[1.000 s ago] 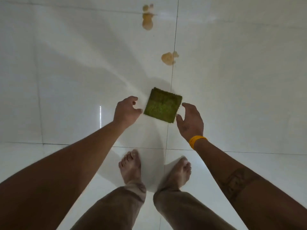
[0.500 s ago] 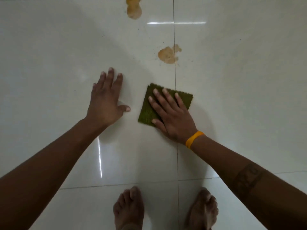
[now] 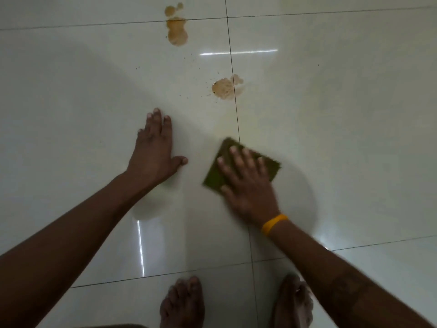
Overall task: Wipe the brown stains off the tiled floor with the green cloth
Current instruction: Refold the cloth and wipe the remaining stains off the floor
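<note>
The right hand (image 3: 248,183) lies flat on the green cloth (image 3: 236,165), with its fingers (image 3: 236,157) straight and spread wide, pressing the cloth down on the tiled floor (image 3: 354,138). The hand does not grip or pinch the cloth; it only holds it under the palm. The cloth and the hand look a little blurred, so I judge that a wiping stroke is under way, but its direction I cannot tell. A yellow wristband (image 3: 274,223) sits on this wrist.

The left hand (image 3: 156,150) rests flat on the floor, well apart from the cloth, its fingers straight and the thumb pointing to the side. It holds nothing and seems to support the body.

The cloth lies across a grout line, near the person and short of both marks. The nearer brown stain (image 3: 225,88) is ahead of it, on the same grout line, and it looks whole and untouched. The farther brown stain (image 3: 176,27) is beyond that, near the top edge, also whole. Small dark specks are scattered between them.

So nothing visible is cleaned yet: both stains remain. What is left is to push the cloth forward over the nearer stain, then the farther one, and the specks
</note>
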